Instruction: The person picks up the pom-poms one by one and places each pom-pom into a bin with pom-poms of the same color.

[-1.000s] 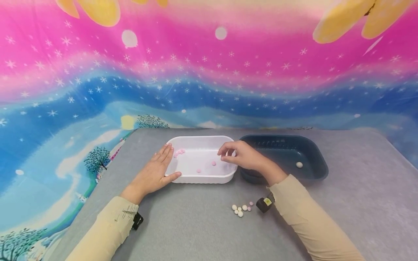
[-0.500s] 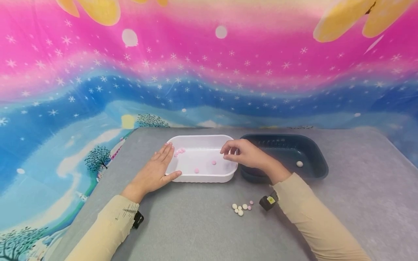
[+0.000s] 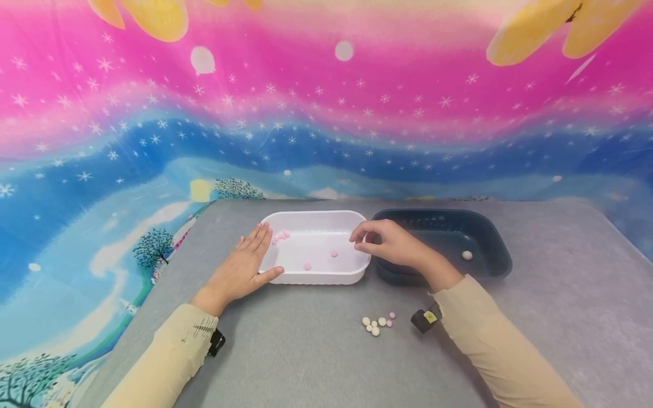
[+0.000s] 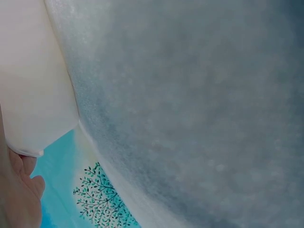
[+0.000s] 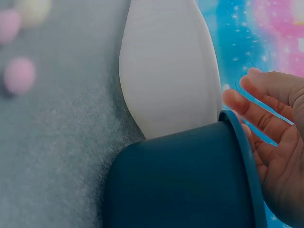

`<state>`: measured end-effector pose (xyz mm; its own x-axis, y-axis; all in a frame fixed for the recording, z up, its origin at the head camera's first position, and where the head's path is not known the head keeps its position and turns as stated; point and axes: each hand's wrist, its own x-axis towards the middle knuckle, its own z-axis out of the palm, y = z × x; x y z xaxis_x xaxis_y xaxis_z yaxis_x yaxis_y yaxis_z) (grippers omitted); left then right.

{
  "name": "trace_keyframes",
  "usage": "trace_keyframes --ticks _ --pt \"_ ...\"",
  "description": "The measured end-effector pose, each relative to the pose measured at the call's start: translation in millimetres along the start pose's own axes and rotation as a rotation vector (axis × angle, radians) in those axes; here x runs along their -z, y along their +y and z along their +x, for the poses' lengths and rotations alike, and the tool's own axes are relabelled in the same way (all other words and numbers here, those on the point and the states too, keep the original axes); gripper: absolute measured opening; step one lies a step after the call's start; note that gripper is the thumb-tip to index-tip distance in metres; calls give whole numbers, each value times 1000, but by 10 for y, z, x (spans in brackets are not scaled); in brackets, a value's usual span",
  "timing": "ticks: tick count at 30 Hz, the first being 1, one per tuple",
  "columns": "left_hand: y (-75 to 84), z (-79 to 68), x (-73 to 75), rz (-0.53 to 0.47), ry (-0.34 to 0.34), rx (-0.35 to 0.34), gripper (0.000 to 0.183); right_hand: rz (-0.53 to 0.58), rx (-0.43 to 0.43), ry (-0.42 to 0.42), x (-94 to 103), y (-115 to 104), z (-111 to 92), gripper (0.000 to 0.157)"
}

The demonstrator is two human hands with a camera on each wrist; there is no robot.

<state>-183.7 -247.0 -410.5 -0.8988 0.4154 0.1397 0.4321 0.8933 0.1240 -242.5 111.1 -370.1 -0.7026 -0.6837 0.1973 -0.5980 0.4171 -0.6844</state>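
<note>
My left hand (image 3: 237,271) lies with straight fingers over the left end of a white tray (image 3: 316,278), its thumb along the front rim. Inside that tray, small pink balls (image 3: 282,235) cluster at the left, one pink ball (image 3: 334,254) sits toward the right and another pink ball (image 3: 307,266) near the front. My right hand (image 3: 391,242) hovers over the spot where the white tray meets a dark blue tray (image 3: 444,249). Its fingers bend loosely, and the right wrist view shows a gap between thumb (image 5: 280,85) and fingers with nothing held.
One cream ball (image 3: 466,255) sits in the dark tray. In front of the trays, several cream balls (image 3: 375,331) and two pink balls (image 3: 389,323) lie grouped on the grey tabletop (image 3: 285,351). A colourful printed cloth (image 3: 326,113) hangs behind.
My right hand has drifted right, from over the white tray's right end toward the dark tray. The front pink ball has rolled slightly left. My left hand stays in place.
</note>
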Motion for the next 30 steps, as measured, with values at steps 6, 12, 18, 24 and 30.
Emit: trace_keyframes --ticks 6,12,18,24,30 --pt "-14 0 -26 3 1 -2 94 -1 -20 19 13 -26 -88 16" --pt "-15 -2 -26 1 -2 3 94 -6 -27 39 19 -24 -178 15" --pt "-15 3 -30 10 -5 3 94 9 -56 59 23 -1 -273 18" --pt "-10 5 -25 3 -3 7 95 6 -52 71 31 8 -346 17" --pt "-7 3 -15 7 2 4 95 -10 -12 91 41 -38 -426 17"
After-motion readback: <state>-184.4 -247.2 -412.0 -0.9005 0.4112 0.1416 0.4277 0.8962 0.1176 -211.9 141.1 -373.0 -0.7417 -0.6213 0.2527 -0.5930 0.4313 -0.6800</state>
